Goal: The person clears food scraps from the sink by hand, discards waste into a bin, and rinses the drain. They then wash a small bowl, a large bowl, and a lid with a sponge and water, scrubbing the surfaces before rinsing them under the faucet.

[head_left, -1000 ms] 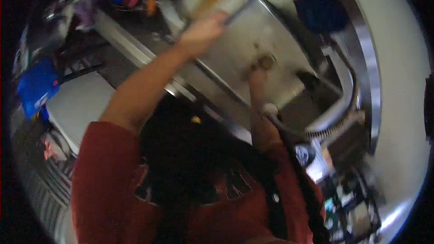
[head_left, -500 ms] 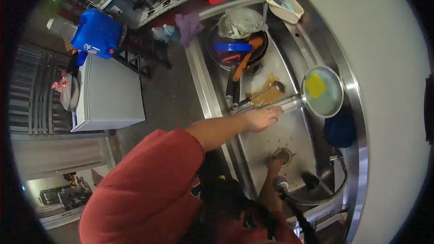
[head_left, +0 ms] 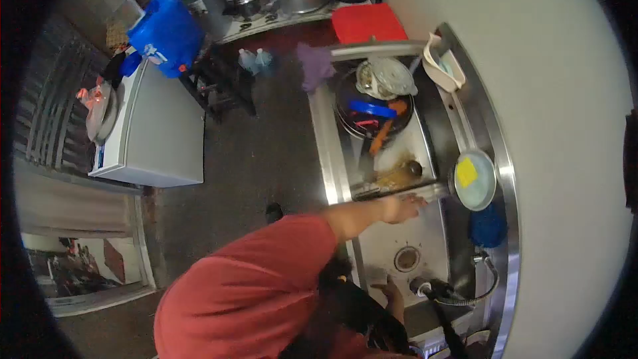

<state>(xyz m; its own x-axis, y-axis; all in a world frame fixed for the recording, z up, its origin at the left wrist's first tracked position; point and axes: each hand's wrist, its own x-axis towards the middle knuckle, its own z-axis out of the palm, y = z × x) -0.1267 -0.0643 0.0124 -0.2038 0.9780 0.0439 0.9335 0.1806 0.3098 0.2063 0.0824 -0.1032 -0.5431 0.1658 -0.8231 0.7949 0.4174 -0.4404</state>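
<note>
My left hand (head_left: 402,209) is stretched over the metal divider (head_left: 435,191) between the two sink basins, its fingers extended and slightly blurred. It holds nothing that I can see. Lower down, my right hand (head_left: 392,291) is in the near basin (head_left: 428,229), beside the round drain (head_left: 407,259); its fingers look spread, though they are small and dim. A ladle (head_left: 413,169) lies in the far basin amid brownish liquid. Behind it sits a dark pan (head_left: 342,110) holding an orange utensil (head_left: 380,138), a blue lid-like item (head_left: 372,108) and clear plastic containers (head_left: 389,78).
On the wall-side ledge are a pan (head_left: 480,189) with a yellow sponge (head_left: 466,173), a dark blue cloth (head_left: 487,227) and a cream basket (head_left: 444,70). A flexible-hose faucet (head_left: 425,287) reaches over the near basin. A white cabinet (head_left: 166,126) carries a blue jug (head_left: 166,33).
My right hand has moved off the drain toward the basin's near side, so the drain now shows. My left hand stays by the divider. The whole view has shifted.
</note>
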